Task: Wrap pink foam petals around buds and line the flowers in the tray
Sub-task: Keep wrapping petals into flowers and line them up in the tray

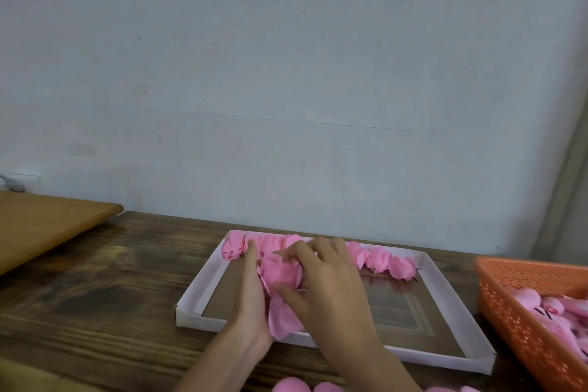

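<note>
Filling the upper two thirds of the view: pale grey-blue wall [286, 57], bare, faintly scuffed

Dark stained wooden table [95, 296] below it, grain running left to right. Lighter wooden board [41, 226] lies at far left, one corner overhanging the dark top

White shallow tray [203, 280] sits mid-table, brown floor showing inside. Orange perforated basket [509, 321] stands just right of the tray, partly cut off by the frame edge; pink pieces [547, 312] with dark marks are heaped inside it

Both hands are over the left half of the tray, forearms entering from the bottom edge. Right hand [327, 283]: fingers curled over the top of a pink flower [281, 274], thumb pressed in from the near side, so it grips the bloom. Left hand [251, 293]: seen edge-on against the flower's left side, one finger lying straight toward the far wall of the tray; the other fingers are hidden under the foam, so I cannot tell whether it grips

Row of flowers [391, 261] lines the tray's far wall, touching one another, from the left corner to near the right one, its middle hidden behind the hands

A loose pink petal [283, 318] hangs down from the held flower between the two wrists, above the tray's near wall

Rounded pink shapes [292, 387] lie on the table at the bottom edge, cut off and blurred
</note>
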Action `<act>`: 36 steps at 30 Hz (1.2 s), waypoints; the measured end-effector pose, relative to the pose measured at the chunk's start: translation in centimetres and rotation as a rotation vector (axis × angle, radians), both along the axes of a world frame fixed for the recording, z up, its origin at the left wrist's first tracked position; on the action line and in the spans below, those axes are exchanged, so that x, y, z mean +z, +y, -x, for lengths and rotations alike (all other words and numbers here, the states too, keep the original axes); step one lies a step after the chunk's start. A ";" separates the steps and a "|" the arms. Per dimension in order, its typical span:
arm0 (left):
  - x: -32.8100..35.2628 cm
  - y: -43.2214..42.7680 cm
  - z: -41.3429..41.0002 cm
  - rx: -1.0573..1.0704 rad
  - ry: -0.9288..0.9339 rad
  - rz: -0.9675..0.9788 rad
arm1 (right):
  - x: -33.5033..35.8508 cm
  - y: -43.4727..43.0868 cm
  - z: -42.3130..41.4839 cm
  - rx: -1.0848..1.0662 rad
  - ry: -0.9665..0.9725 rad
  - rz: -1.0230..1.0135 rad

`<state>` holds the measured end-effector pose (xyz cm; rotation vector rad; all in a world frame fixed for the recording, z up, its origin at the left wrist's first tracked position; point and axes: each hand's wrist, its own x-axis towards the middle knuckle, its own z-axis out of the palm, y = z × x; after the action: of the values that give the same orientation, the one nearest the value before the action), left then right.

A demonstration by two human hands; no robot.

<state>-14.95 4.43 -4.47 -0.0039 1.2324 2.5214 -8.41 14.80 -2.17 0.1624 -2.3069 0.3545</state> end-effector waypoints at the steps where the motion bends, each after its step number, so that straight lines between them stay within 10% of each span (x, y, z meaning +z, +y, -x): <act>1: 0.0 0.1 -0.2 -0.042 -0.025 -0.051 | 0.1 -0.1 -0.1 -0.014 0.019 -0.023; 7: 0.7 -0.5 -0.5 -0.075 -0.230 -0.298 | 2.2 -0.1 -1.0 0.239 -0.143 0.021; 14: 0.8 -1.4 0.2 0.040 -0.299 -0.324 | 2.4 0.2 -1.6 0.261 -0.320 -0.370; 36: 0.9 -0.7 0.3 -0.004 -0.013 -0.218 | 1.3 0.6 -0.4 0.298 -0.225 0.113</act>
<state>-15.23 3.73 -3.52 0.0337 0.9456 2.6344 -8.05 15.44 -0.85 0.4308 -2.4786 0.6826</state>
